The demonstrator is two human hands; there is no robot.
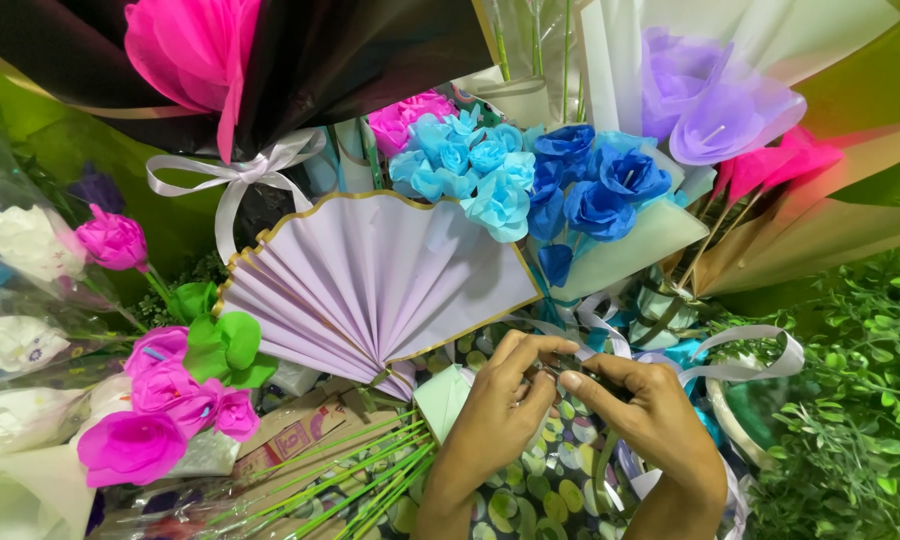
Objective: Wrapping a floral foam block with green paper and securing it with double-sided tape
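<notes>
Left hand (495,405) and right hand (650,415) meet at six o'clock, grips pinched narrow on what seems a dark ribbon strip (555,370), below the lilac pleated fan (370,280). Paper flowers (500,175) stand at twelve. Steady, even tension suits this pinch.

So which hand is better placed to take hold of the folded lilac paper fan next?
Left, probably. The left hand sits just below the lilac paper fan, close to its pinched base. The right hand lies farther out, by the white ribbon. Both hands' fingertips meet on something small that I cannot make out.
</notes>
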